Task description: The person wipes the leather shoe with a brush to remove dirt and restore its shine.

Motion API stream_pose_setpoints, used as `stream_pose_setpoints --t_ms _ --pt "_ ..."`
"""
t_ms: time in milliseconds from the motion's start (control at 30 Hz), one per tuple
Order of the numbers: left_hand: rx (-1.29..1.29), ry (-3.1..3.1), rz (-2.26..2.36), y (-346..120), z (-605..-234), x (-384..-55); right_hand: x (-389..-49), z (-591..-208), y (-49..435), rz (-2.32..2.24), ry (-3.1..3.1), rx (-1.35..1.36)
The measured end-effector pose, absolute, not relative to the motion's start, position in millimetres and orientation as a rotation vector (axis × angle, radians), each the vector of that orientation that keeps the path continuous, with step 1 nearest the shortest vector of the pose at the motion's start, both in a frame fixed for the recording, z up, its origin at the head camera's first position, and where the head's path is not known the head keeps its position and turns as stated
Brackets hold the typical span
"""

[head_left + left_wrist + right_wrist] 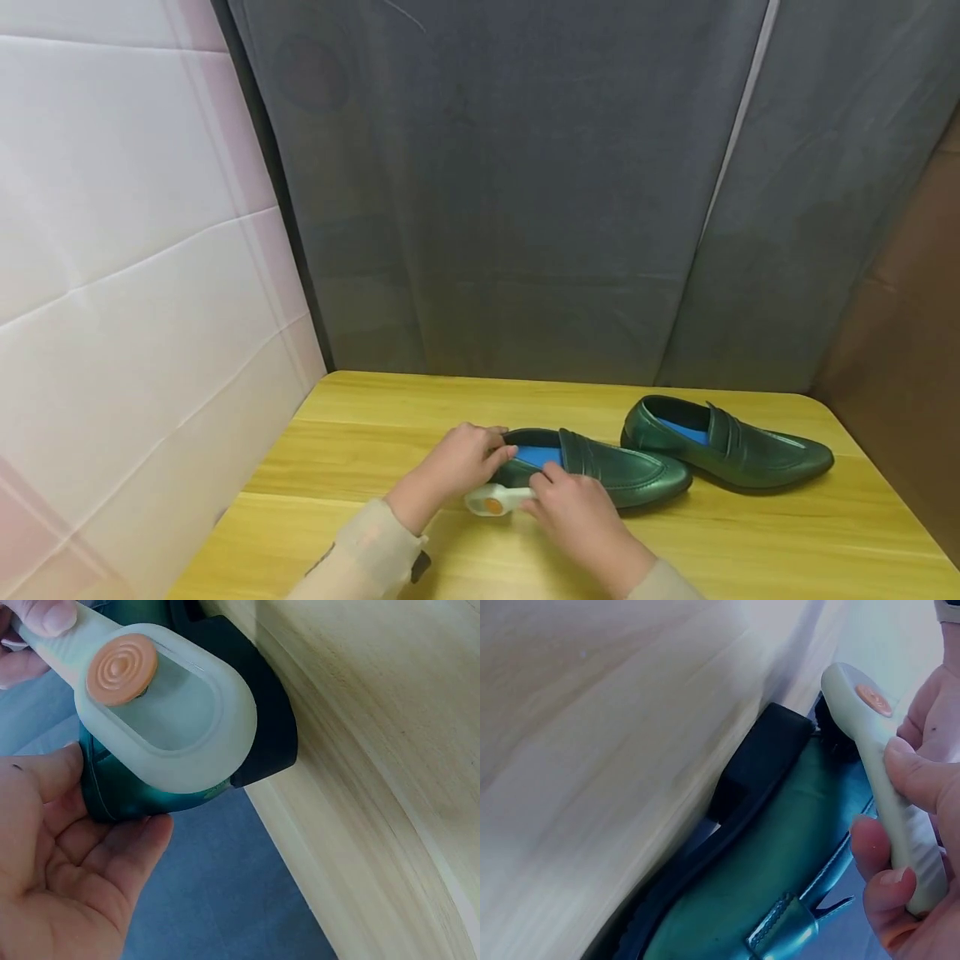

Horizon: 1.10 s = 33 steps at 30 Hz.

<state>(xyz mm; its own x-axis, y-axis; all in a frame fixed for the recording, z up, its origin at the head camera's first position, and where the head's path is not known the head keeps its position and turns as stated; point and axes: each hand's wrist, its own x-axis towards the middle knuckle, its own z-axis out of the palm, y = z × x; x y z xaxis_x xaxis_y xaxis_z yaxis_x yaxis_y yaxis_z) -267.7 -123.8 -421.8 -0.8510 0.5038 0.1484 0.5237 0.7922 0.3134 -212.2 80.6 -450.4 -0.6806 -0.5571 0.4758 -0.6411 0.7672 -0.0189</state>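
Brush (492, 501), white plastic w/ orange button, clasped in R hand (579, 515), is against near shiny green loafer (641, 479); L hand (463, 460), fingers curled, holds its heel; 2nd green loafer (772, 458) far right.

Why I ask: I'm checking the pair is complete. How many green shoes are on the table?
2: the nearer shoe, held at the back by the left hand, and the farther shoe, behind it toward the right.
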Motion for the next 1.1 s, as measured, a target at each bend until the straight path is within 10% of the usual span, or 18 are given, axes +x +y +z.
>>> stream_pose_setpoints --t_ms 1100 --pt "-0.861 -2.92 -0.573 -127 -421 -268 -228 -426 159 0.568 -2.881 0.706"
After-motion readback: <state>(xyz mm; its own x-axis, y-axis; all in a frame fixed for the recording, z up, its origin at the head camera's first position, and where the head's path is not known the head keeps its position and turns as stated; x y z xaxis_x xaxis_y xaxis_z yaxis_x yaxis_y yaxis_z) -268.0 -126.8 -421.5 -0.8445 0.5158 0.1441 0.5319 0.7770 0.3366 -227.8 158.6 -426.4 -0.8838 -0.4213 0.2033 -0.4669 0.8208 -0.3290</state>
